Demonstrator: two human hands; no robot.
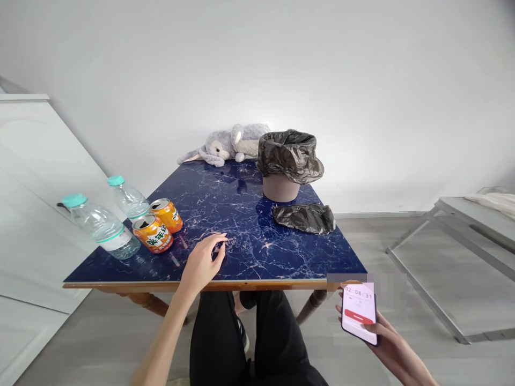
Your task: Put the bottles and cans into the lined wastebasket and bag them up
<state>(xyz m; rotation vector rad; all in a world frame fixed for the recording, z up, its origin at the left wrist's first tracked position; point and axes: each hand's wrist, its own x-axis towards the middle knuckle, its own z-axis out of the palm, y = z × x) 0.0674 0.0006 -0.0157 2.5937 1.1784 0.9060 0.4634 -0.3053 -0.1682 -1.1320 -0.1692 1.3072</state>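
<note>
My left hand (pixel 206 258) rests at the near edge of the blue marble-patterned table (pixel 237 214), palm down. Its fingers are loosely curved, with a gap to the thumb and nothing held. Left of it stand two orange drink cans, a nearer can (pixel 153 234) and a farther can (pixel 169 215), tops opened. Beside them are two clear plastic bottles with teal caps, one nearer bottle (pixel 105 228) and one farther bottle (pixel 129 197). Below the table's right corner, my right hand (pixel 382 331) grips a smartphone (pixel 359 311) with a lit timer screen.
A bin (pixel 280 187) lined with a black plastic bag (pixel 290 155) stands toward the back right. In front of it lies a folded black bag (pixel 304 219). A grey plush toy (pixel 225 143) rests against the wall. A white cabinet (pixel 36 214) flanks the left; a folding table (pixel 478 236), the right.
</note>
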